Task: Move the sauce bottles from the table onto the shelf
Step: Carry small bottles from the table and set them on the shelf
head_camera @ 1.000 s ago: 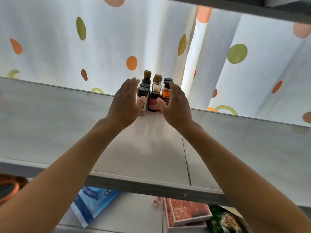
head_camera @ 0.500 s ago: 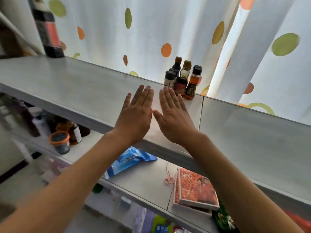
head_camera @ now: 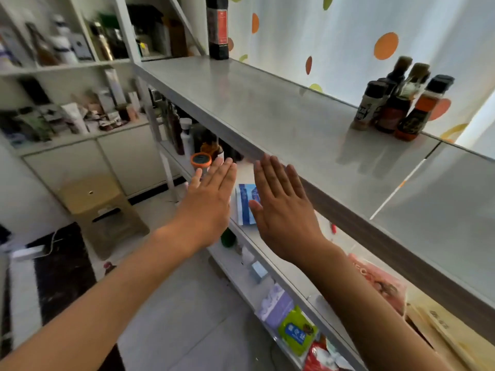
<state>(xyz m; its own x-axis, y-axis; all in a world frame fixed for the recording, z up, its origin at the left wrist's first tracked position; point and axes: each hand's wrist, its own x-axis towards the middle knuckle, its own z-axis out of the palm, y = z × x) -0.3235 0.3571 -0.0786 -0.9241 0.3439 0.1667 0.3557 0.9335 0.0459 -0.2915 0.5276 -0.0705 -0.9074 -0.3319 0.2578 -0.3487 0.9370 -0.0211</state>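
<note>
Several small sauce bottles (head_camera: 396, 103) with dark caps stand bunched together at the back of the grey shelf (head_camera: 267, 108), against the dotted curtain. A tall dark bottle (head_camera: 218, 28) stands alone at the shelf's far left end. My left hand (head_camera: 207, 202) and my right hand (head_camera: 281, 207) are side by side in the air below and in front of the shelf's front edge. Both have straight fingers and hold nothing. The table is out of view.
Lower shelves carry a blue packet (head_camera: 245, 204), an orange-lidded jar (head_camera: 201, 162), boxes and snack bags (head_camera: 296, 333). To the left stand a white cabinet with cluttered shelves (head_camera: 67, 113) and a beige stool (head_camera: 99, 210) on the tiled floor.
Both hands let go of the bottle cluster, drew back across the shelf and dropped below its front edge. The view swung left and down.
</note>
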